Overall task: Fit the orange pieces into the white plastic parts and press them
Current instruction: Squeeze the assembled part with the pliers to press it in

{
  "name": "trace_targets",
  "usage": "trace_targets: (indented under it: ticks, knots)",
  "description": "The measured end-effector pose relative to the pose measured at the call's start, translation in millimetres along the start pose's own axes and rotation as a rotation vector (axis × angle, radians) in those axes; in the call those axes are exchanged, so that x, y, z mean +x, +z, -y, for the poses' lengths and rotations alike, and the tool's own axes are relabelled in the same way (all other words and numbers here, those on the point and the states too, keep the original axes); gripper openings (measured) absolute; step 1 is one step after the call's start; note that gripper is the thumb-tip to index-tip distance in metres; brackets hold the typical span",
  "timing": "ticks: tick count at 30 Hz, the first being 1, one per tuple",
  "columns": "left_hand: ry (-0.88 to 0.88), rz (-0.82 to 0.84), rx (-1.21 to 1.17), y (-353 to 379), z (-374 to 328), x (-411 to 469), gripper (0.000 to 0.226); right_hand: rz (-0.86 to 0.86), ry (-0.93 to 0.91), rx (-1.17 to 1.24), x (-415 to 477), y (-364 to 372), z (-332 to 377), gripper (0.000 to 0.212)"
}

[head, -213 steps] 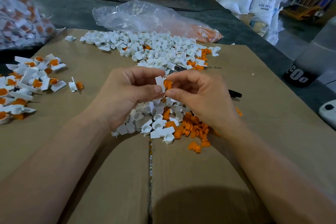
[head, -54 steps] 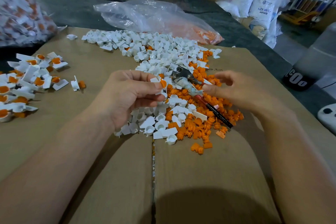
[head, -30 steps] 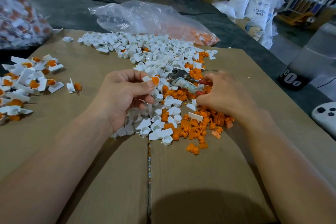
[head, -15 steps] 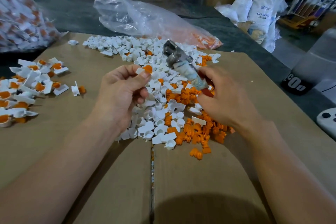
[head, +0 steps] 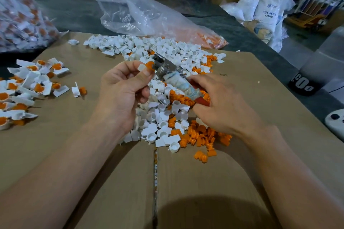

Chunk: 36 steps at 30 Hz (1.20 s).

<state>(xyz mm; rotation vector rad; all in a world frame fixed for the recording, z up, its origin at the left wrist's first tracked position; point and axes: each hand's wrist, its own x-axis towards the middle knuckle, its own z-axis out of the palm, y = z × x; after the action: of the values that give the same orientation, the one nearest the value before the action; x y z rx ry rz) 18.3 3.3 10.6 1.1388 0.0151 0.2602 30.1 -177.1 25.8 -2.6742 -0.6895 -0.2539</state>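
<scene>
Pinching a white plastic part [head: 141,67] with an orange piece [head: 149,65] seated in it, the left hand [head: 122,95] hovers above the cardboard-covered bench [head: 204,182]. The right hand [head: 221,106] grasps pliers [head: 173,76], whose metal head touches the orange piece.

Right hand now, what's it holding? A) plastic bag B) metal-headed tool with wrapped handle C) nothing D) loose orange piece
B: the right hand grips the tool by its handle, metal head up against the white-and-orange part pinched in the left hand.

The right hand [head: 221,106] hides most of the tool's [head: 173,76] red handle. The bag [head: 22,16] at far left is blurred and cut off by the edge
</scene>
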Motion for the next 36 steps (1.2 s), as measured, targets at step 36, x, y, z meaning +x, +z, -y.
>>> trace_targets:
  ticks: [36]
  knots:
    - [-0.008, -0.078, 0.077, -4, 3, -1, 0.027, -0.023, -0.01, 0.065, -1, 4, 12, 0.021]
